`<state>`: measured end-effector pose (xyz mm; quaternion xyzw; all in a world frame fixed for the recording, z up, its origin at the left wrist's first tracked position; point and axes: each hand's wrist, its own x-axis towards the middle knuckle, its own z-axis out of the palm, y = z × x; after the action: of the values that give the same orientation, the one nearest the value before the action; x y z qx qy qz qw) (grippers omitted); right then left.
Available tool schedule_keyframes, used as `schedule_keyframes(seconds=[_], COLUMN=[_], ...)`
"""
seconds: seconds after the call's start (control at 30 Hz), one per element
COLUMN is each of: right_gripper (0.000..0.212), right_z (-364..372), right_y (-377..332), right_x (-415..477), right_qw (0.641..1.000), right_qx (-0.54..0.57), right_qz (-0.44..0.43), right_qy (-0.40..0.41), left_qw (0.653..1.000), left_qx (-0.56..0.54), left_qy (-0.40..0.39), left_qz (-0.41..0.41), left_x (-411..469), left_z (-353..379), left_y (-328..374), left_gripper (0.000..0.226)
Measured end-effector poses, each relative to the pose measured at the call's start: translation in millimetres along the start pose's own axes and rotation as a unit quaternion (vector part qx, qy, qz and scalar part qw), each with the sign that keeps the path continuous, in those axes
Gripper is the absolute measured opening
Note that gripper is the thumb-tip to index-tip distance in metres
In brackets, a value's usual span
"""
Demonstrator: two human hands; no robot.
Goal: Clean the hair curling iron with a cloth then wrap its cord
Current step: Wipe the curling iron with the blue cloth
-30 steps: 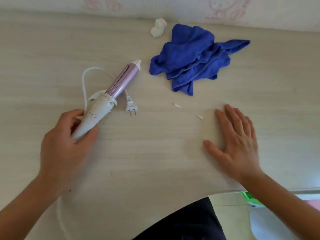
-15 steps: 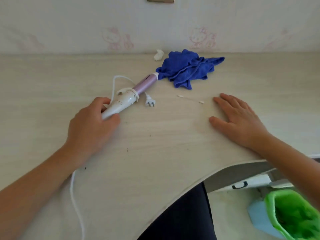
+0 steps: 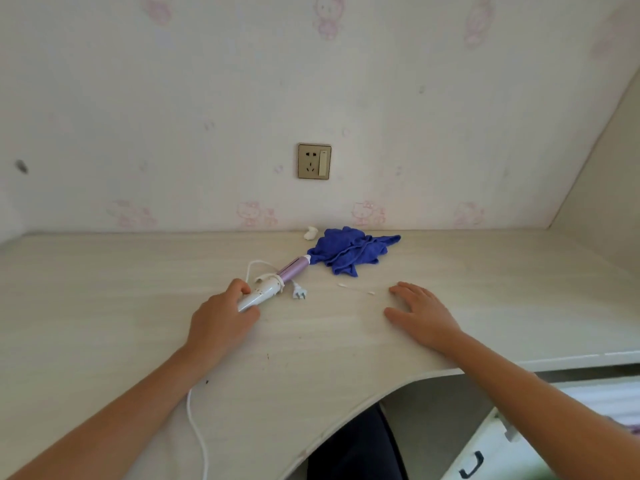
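A curling iron (image 3: 277, 282) with a white handle and a purple barrel lies on the pale wooden desk (image 3: 104, 306), its tip almost touching a crumpled blue cloth (image 3: 349, 251) near the wall. My left hand (image 3: 221, 320) is closed around the end of the white handle. The white cord (image 3: 197, 431) runs from under my left forearm toward the desk's front edge, and another loop ends in the plug (image 3: 299, 293) just right of the handle. My right hand (image 3: 420, 311) lies flat on the desk, fingers spread, holding nothing.
A cotton swab (image 3: 356, 289) lies between the plug and my right hand. A small white wad (image 3: 310, 233) sits by the wall left of the cloth. A wall socket (image 3: 314, 161) is above. The desk front curves inward; a drawer unit (image 3: 485, 455) stands below right.
The view has tilted up and pulled back, now taking in the wall and socket. Both hands hold the same poses, the left on the handle, the right flat on the desk.
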<state>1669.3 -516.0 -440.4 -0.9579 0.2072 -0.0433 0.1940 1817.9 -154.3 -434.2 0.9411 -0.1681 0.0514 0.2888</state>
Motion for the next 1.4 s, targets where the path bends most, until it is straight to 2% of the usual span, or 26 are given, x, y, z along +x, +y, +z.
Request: schedule_keyframes(seconds=[0.1, 0.17, 0.4, 0.5, 0.57, 0.63, 0.7, 0.8, 0.9, 0.97, 1.03, 1.1, 1.2, 1.27, 1.33, 1.4], right_gripper=[0.058, 0.054, 0.054, 0.069, 0.087, 0.094, 0.084, 0.036, 0.014, 0.008, 0.007, 0.012, 0.012, 0.015, 0.021, 0.015], right_z=[-0.5, 3.6, 8.1, 1.8, -2.4, -2.8, -0.5, 0.5, -4.0, -13.9, -35.3, -67.1, -110.4, -122.4, -110.6, -78.9], right_y=[-3.1, -10.4, -72.2, -95.4, -105.5, -111.0, -112.8, -112.1, -110.0, -108.1, -111.1, -117.5, -124.1, -128.8, -139.8, -155.4], right_x=[7.0, 12.2, 72.1, 114.9, 144.8, 171.5, 191.4, 212.2, 216.2, 210.9, 198.3, 178.7, 142.2, 116.1, 98.0, 87.3], right_qw=[0.999, 0.996, 0.987, 0.989, 0.995, 0.995, 0.99, 0.987, 0.999, 0.993, 0.955, 0.911, 0.854, 0.822, 0.818, 0.834], right_qx=[0.033, 0.068, 0.099, 0.091, 0.019, -0.064, -0.131, -0.155, -0.045, 0.11, 0.274, 0.386, 0.483, 0.527, 0.537, 0.516], right_qz=[0.013, 0.009, -0.085, -0.089, -0.084, -0.069, -0.052, -0.043, -0.017, -0.008, -0.009, -0.028, -0.087, -0.124, -0.135, -0.134], right_qy=[0.033, 0.06, 0.096, 0.078, 0.053, 0.009, -0.03, -0.026, -0.003, 0.051, 0.112, 0.143, 0.175, 0.178, 0.159, 0.14], left_qw=[1.0, 0.999, 0.999, 0.998, 0.996, 0.993, 0.989, 0.986, 0.978, 0.974, 0.97, 0.967, 0.966, 0.965, 0.965, 0.965], left_qx=[0.002, -0.012, -0.031, -0.066, -0.092, -0.121, -0.144, -0.167, -0.208, -0.225, -0.24, -0.25, -0.25, -0.252, -0.254, -0.254], left_qy=[-0.019, -0.041, -0.03, -0.014, -0.004, 0.002, 0.01, 0.023, 0.013, 0.011, 0.021, 0.039, 0.061, 0.068, 0.067, 0.066], left_qz=[-0.001, -0.013, -0.006, -0.01, -0.012, -0.015, -0.016, -0.019, -0.024, -0.018, -0.013, -0.006, 0.007, 0.008, 0.002, -0.012], left_x=[7.5, 15.0, 24.9, 29.7, 33.9, 37.3, 39.9, 42.7, 45.0, 46.5, 47.9, 48.4, 49.9, 53.0, 58.1, 63.0], left_z=[-5.7, -7.0, 1.7, 5.2, 7.5, 9.6, 11.4, 11.7, 10.2, 9.6, 8.2, 6.8, 5.3, 6.0, 6.5, 7.7], left_y=[0.2, -1.5, -11.1, -14.6, -14.9, -15.1, -14.7, -12.3, -8.9, -7.6, -7.1, -6.6, -5.5, -5.5, -5.0, -3.2], left_gripper=[0.009, 0.012, 0.019, 0.02, 0.023, 0.024, 0.024, 0.023, 0.024, 0.022, 0.023, 0.024, 0.015, 0.021, 0.023, 0.021])
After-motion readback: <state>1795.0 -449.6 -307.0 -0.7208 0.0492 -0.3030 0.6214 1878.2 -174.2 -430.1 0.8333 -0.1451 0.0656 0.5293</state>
